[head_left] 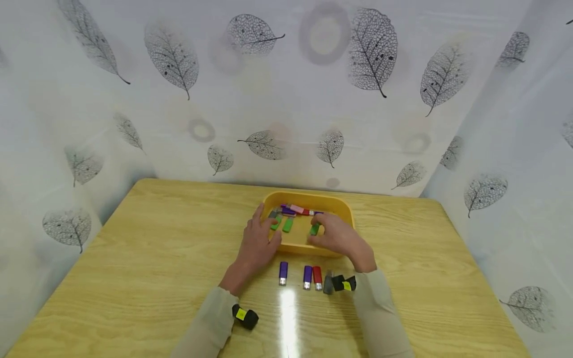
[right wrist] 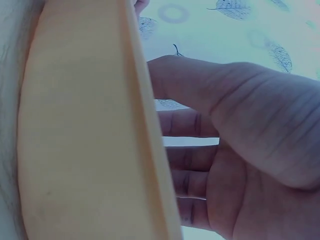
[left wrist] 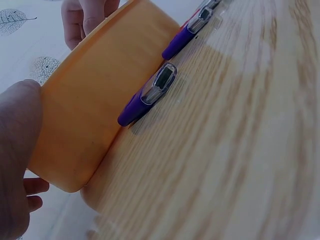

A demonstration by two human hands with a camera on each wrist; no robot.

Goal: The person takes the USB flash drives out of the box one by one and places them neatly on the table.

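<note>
A yellow plastic tray (head_left: 309, 251) stands at the back of the table. At its left front corner my left hand (head_left: 257, 243) grips the wall; the thumb is at the rim, and some fingers lie along the outside. Its index finger reaches in near a green USB stick (head_left: 276, 223). My right hand (head_left: 337, 236) comes over the right front rim and pinches another green USB stick (head_left: 315, 229) between thumb and index finger. A third green stick (head_left: 288, 224) lies between the hands. The right wrist view hides the held stick behind the tray wall.
Purple, pink (head_left: 296, 209) and red sticks lie along the tray's back. In front of it on the wooden table (head_left: 156, 258) are a purple stick (head_left: 283, 273), another purple stick (head_left: 307, 277), a red one (head_left: 317, 277) and a grey one (head_left: 329, 282). A leaf-print curtain (head_left: 286, 99) hangs behind.
</note>
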